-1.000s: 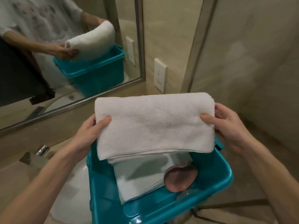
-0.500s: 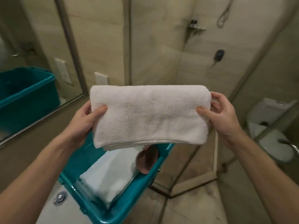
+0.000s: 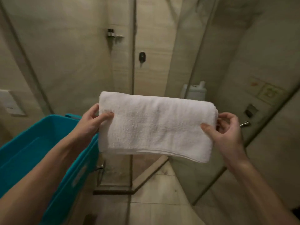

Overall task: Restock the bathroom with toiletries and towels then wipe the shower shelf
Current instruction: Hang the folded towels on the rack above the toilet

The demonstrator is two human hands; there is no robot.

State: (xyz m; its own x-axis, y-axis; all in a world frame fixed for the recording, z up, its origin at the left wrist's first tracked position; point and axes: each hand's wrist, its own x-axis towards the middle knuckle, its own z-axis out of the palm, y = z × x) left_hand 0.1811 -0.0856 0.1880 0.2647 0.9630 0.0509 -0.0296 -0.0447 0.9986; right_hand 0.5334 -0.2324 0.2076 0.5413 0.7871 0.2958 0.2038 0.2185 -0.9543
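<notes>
A folded white towel (image 3: 155, 125) hangs in the air in front of me, held level at both ends. My left hand (image 3: 92, 119) pinches its left edge, thumb on the near face. My right hand (image 3: 225, 127) pinches the right edge the same way. A teal plastic bin (image 3: 37, 143) sits at the lower left, under my left forearm; its contents are hidden. High on the shower wall is a small metal shelf (image 3: 114, 35) with dark small bottles on it.
A glass shower enclosure stands ahead, with a glass edge (image 3: 133, 62) running down the middle. A dark shower control (image 3: 142, 56) is on the wall. A white toilet tank (image 3: 194, 91) shows behind the towel. A raised floor threshold (image 3: 149, 172) crosses the beige tiles.
I have carried the towel out of the bin and turned right, away from the mirror and sink, to face the shower. The bin has slid to the lower left of view.
</notes>
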